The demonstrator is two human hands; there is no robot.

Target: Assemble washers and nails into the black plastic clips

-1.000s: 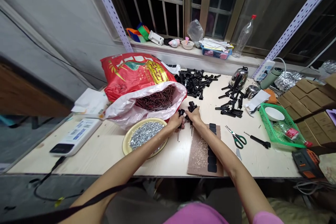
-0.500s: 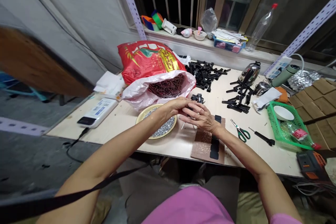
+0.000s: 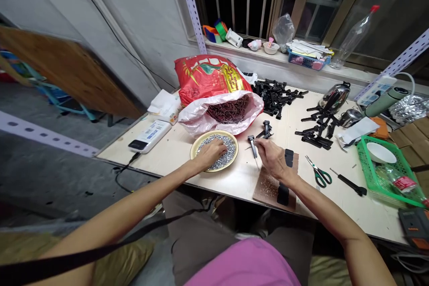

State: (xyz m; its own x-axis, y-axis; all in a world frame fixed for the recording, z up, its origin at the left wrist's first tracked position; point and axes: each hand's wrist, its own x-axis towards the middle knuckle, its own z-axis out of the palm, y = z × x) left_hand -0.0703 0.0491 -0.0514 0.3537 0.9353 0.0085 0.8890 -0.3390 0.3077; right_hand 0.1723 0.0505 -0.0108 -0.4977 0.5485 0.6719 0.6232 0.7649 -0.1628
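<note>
— Where is the left hand?
— Centre of the frame, palm down in the round yellow plate. Its fingers are curled into the heap of small silver metal nuts. I cannot tell whether they have pinched any.
— And the right hand?
— Just right of the plate, with thumb and forefinger closed on a black-capped metal screw, tilted.
— What's around it?
— A few loose black plastic caps lie just above it. A brown board with black pads sits under the wrist. The red bag of dark screws gapes above the plate.
</note>
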